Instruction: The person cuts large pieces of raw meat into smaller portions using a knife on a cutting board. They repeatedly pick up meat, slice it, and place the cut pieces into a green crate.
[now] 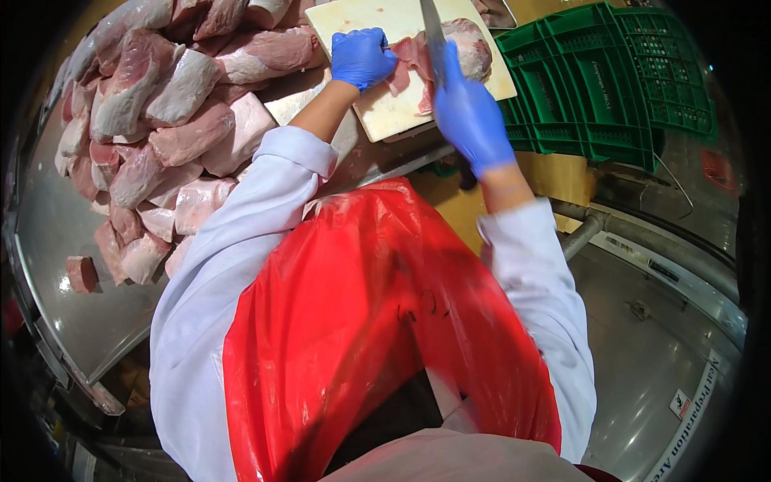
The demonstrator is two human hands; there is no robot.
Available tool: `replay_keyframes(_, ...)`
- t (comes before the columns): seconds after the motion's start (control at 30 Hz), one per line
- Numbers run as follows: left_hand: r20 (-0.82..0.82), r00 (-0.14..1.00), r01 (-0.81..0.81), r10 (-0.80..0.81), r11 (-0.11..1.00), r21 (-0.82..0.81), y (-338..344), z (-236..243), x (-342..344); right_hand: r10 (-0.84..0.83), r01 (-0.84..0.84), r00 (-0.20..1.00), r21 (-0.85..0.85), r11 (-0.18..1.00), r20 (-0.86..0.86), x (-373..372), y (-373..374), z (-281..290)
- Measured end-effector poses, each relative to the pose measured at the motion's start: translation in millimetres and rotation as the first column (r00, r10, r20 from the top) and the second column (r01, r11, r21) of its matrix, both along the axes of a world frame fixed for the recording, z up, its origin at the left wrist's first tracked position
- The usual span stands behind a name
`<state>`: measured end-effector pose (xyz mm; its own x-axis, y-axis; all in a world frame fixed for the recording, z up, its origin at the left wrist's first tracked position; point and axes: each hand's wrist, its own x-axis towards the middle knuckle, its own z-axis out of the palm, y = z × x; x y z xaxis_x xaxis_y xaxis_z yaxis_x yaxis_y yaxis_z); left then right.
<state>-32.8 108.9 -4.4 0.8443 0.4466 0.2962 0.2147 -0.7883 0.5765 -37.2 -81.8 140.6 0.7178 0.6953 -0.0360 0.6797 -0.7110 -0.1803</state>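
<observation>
A small chunk of meat (pixel 81 274) is lying on a steel table (pixel 60 313), well to the left of the cutting board (pixel 384 18), while a large pile of raw meat pieces (pixel 189 92) is crowding toward the board's left edge; those stacked highest could be sliding down if the heap were knocked. Over the board's left half, a blue-gloved left hand (pixel 362 59) is curling its fingers inward beside a thin pink meat flap (pixel 410 61), its fingertips appearing to be touching the flap, though whether they are pinching it one cannot tell. On the board's right half, a long knife (pixel 434 34) is standing across the meat between that flap and a thicker meat piece (pixel 469 48). The blue-gloved right hand (pixel 474 120), slightly blurred at the board's near right edge, is clamping the knife, one finger extending along it. The main danger is lying in the short stretch between blade and left hand: damp meat skidding on the smooth board, or a tug on the flap, could be turning the edge toward those fingers. Beyond the board's right edge, green plastic crates (pixel 590 84) are sitting close by, where a wide elbow or blade could be catching a rim.
</observation>
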Motion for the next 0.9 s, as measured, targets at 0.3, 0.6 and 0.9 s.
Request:
replay_keyframes(0.3, -0.034, 0.993, -0.107, 0.11, 0.991, 0.079, -10, 0, -9, 0.168, -0.145, 0.985, -0.355, 0.924, 0.035, -4, -59, -38)
replay_keyframes(0.6, 0.309, 0.922, -0.273, 0.232, 0.957, 0.097, -40, 4, -43, 0.339, -0.331, 0.94, -0.143, 0.933, 0.031, 42, -171, 3)
replay_keyframes(0.9, 0.164, 0.986, -0.067, 0.027, 0.968, 0.24, -147, -4, -42, 0.413, -0.436, 0.885, 0.069, 0.897, 0.216, 68, -90, -82)
